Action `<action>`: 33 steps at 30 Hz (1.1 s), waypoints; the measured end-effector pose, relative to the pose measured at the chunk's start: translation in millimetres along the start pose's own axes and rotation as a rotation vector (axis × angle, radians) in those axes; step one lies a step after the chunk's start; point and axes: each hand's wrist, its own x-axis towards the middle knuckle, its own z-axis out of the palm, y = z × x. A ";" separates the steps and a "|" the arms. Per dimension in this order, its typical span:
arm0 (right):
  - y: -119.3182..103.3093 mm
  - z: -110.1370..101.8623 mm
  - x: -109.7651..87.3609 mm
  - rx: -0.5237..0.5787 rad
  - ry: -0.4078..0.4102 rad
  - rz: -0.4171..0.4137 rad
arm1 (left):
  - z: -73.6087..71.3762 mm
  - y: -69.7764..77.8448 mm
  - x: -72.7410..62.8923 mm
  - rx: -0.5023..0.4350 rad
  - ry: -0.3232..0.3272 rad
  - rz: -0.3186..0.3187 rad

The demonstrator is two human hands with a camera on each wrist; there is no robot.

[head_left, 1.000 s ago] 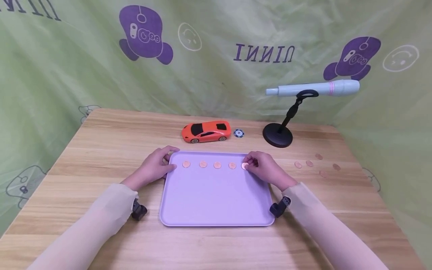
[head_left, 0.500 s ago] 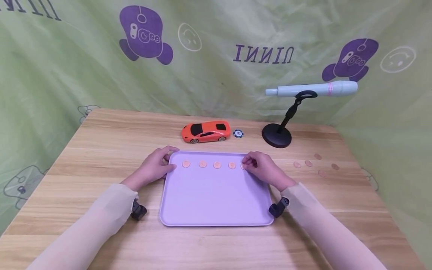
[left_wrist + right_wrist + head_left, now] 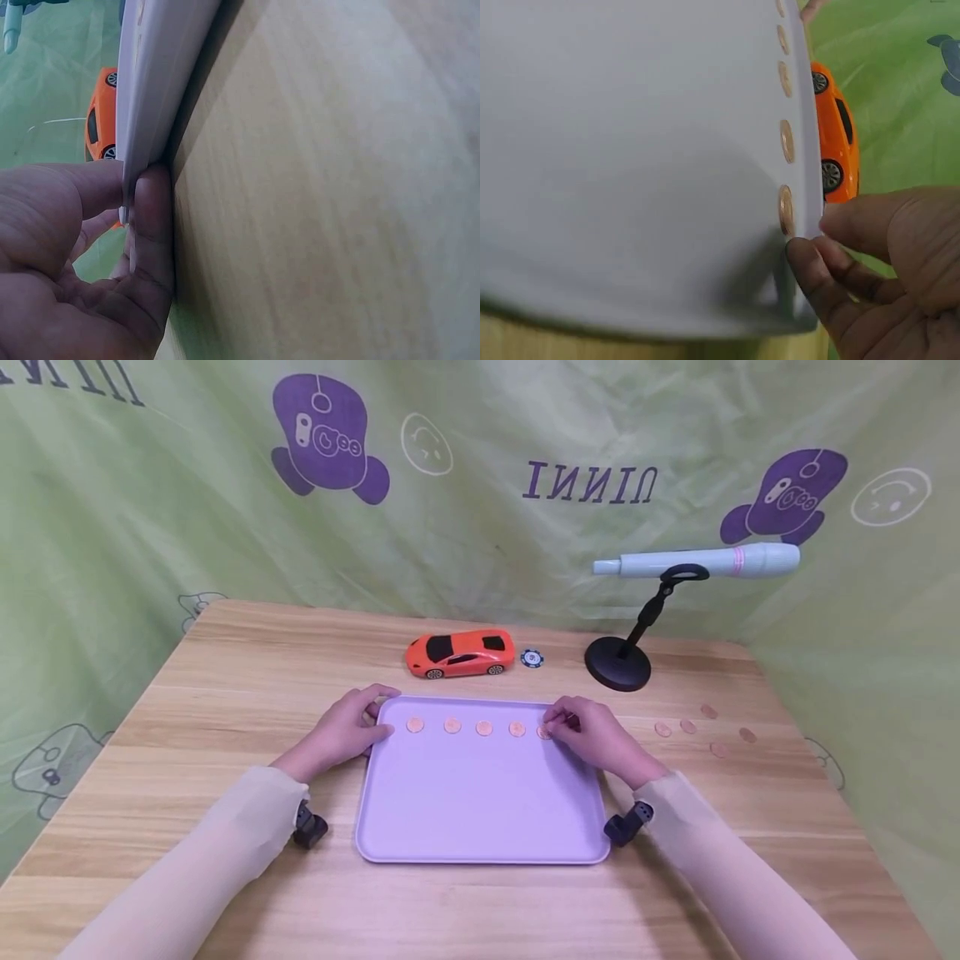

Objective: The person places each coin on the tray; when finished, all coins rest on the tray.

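A lilac tray point(image 3: 480, 810) lies on the wooden table, with several copper coins point(image 3: 483, 728) in a row along its far side. At the far left corner my left hand point(image 3: 341, 731) grips the rim; in the left wrist view the tray edge point(image 3: 154, 90) sits between thumb and fingers. My right hand point(image 3: 592, 735) is over the far right corner, its fingertips at the rightmost coin point(image 3: 544, 732). That coin point(image 3: 785, 210) lies flat on the tray in the right wrist view, with a fingertip just beside it and none curled round it.
Behind the tray stand an orange toy car point(image 3: 460, 653) and a blue-white poker chip point(image 3: 532, 658). A light blue microphone point(image 3: 697, 562) rests on a black stand point(image 3: 618, 663) at the back right. Several loose coins point(image 3: 687, 726) lie right of the tray. A green curtain point(image 3: 480, 543) hangs behind.
My right fingertips have shifted slightly at the rightmost coin, which shows a little more than half a second ago. My left hand and the tray stay in place.
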 end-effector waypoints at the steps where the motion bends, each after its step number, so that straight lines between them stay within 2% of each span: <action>1: 1.6 -2.4 -1.6 0.010 0.016 -0.005 | 0.1 -0.2 -0.1 -0.002 0.000 -0.001; 7: 20.6 -23.3 -13.9 0.034 0.135 0.003 | 0.1 -0.4 -0.4 -0.007 -0.003 -0.003; 14: 52.3 -45.3 -36.3 -0.066 0.257 0.037 | 0.8 -0.6 0.7 0.038 0.012 0.004; 22: 80.2 -62.7 -57.8 -0.086 0.231 0.128 | 2.0 -2.3 2.1 0.054 0.022 0.007; 33: 91.8 -67.8 -60.7 -0.176 0.134 0.142 | 1.6 -1.8 0.9 0.053 0.023 0.002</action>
